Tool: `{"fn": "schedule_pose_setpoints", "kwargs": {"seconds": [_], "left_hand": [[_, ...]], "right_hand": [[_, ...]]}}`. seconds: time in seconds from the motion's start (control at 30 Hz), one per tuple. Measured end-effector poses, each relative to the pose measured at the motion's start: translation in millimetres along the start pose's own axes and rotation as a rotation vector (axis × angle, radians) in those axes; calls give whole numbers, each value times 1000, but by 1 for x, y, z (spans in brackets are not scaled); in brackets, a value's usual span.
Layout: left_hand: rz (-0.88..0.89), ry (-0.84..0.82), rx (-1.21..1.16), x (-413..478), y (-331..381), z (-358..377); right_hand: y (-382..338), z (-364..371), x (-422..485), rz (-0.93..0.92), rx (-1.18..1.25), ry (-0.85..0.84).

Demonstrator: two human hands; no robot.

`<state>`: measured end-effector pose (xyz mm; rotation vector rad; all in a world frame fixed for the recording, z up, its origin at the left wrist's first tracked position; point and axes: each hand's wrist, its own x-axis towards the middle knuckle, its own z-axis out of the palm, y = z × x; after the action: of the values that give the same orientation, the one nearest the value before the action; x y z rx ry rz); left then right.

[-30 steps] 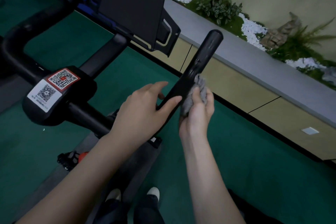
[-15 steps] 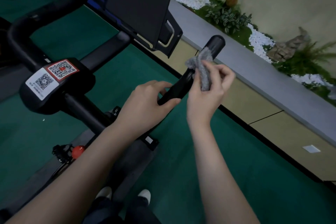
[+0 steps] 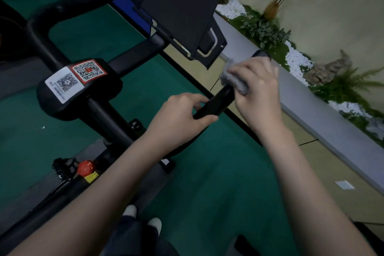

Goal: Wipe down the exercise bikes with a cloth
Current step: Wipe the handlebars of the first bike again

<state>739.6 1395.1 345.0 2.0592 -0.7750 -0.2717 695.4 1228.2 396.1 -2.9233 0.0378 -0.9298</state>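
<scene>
Change: my right hand (image 3: 256,89) has run the grey cloth (image 3: 231,80) up the handlebar horn (image 3: 216,102), from beside my left hand (image 3: 180,115) to just under the tip.
Meaning: I judge this horn nearly wiped; the rest of the bike is still to do.
Hands: the left is clamped on the horn's lower end and the right pins the cloth round it, with a bare stretch of bar between them.
Surface: matte black; I can't make out any dirt.
Room: green floor (image 3: 207,183), grey ledge (image 3: 315,100) with plants (image 3: 266,29) beyond it, QR stickers (image 3: 76,77) on the stem.
</scene>
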Motion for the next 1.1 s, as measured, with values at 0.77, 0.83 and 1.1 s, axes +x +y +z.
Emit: {"fn": "schedule_pose_setpoints", "kwargs": {"seconds": [0.77,0.83,1.1], "left_hand": [[-80,-32,-88,-4,5,-4],[-72,-30,-88,-3,4,-3],[-71,-63,-103,9,7,-2]], "right_hand": [[-19,-14,62,-46,-199,-635],[-11,-16,61,1,-215,-482],[4,-5,13,-36,14,-114]]}}
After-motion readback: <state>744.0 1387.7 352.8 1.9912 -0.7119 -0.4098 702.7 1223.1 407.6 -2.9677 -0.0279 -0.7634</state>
